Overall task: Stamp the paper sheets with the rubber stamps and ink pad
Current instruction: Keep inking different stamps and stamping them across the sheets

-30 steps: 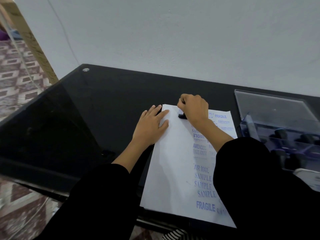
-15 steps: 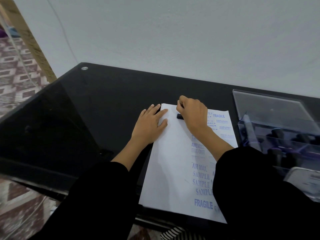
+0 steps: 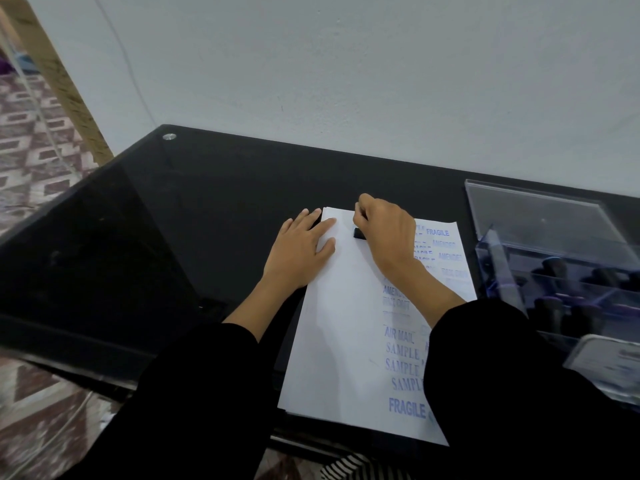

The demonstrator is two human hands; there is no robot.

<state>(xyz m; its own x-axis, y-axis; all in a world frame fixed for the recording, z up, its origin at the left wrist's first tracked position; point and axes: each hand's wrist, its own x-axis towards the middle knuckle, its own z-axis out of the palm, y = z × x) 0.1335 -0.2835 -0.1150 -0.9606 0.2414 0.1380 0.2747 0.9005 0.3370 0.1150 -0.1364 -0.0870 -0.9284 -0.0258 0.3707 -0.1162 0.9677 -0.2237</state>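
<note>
A white paper sheet lies on the black glass table, its right half covered in blue stamped words such as FRAGILE, SAMPLE and AIR MAIL. My right hand is closed around a black rubber stamp and presses it onto the sheet near its top edge. Only the stamp's dark base shows below my fingers. My left hand lies flat with fingers spread on the sheet's upper left corner, holding it down.
A clear plastic box with an open lid stands at the right and holds several dark-handled stamps. A white flat object lies at the right edge below it. A pale wall runs behind the table. The table's front edge is near my body.
Both hands stay on the sheet in nearly the same place. The stamp remains pressed near the top edge. The camera has tilted slightly.
</note>
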